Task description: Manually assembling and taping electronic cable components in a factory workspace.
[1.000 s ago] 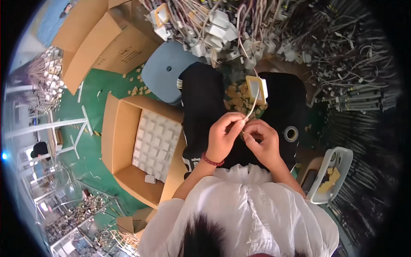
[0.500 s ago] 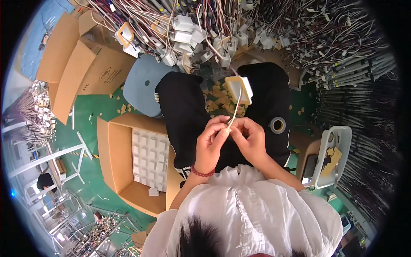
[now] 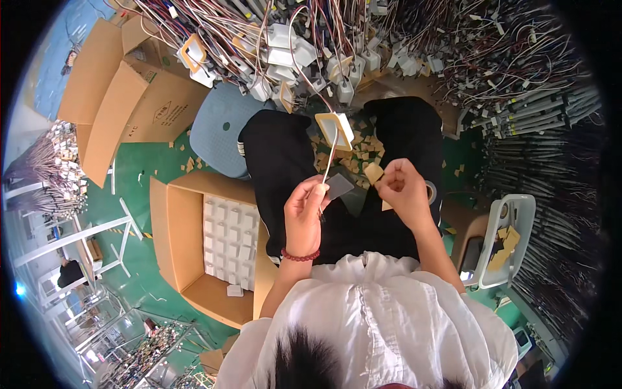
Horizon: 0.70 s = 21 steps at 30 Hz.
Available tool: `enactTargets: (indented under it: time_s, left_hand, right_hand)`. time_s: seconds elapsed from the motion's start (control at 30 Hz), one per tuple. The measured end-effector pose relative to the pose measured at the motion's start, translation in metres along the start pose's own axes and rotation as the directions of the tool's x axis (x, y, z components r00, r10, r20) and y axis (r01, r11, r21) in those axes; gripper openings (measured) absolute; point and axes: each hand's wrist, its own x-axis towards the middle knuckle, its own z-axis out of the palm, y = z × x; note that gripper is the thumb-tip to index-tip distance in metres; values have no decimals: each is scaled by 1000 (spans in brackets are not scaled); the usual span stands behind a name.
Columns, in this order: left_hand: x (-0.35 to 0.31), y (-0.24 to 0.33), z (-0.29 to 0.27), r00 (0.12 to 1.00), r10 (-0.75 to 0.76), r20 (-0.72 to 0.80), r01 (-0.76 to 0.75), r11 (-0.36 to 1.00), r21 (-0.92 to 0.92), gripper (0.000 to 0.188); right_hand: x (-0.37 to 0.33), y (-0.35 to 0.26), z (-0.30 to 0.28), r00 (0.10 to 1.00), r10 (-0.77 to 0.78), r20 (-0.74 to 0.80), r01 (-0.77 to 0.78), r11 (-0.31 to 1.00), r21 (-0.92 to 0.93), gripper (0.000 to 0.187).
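My left hand, with a red bead bracelet at its wrist, pinches a thin pale cable above my lap. A small dark, see-through square sheet sticks out beside its fingertips. Up along the cable, beyond that hand, hangs a white square housing with a tan rim. My right hand is apart on the right, thumb and fingers closed on a small tan paper piece. A paler tan scrap shows just below those fingers.
Wire bundles with white housings hang ahead. An open carton of white blocks stands left, by a blue stool. At right are a white bin and a tape roll. Tan scraps litter the floor.
My hands, together on the cable before, have separated. The left one moved left with the cable and housing, and the dark sheet now shows. The right one moved right, holding a tan paper piece.
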Motion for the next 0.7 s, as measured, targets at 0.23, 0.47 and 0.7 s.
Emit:
enactTargets:
  time_s: [0.23, 0.47, 0.7]
  left_hand:
    - [1, -3, -3, 997, 14, 80, -25, 989, 147, 12]
    - [2, -7, 3, 980, 82, 180, -92, 995, 44, 12]
    - [1, -13, 2, 978, 146, 151, -179, 956, 234, 13]
  right_hand:
    - [1, -27, 21, 936, 112, 335, -221, 925, 309, 20]
    - [7, -6, 36, 969, 232, 83, -243, 844, 479, 13]
    - [6, -18, 50, 947, 305, 105, -307, 751, 585, 16]
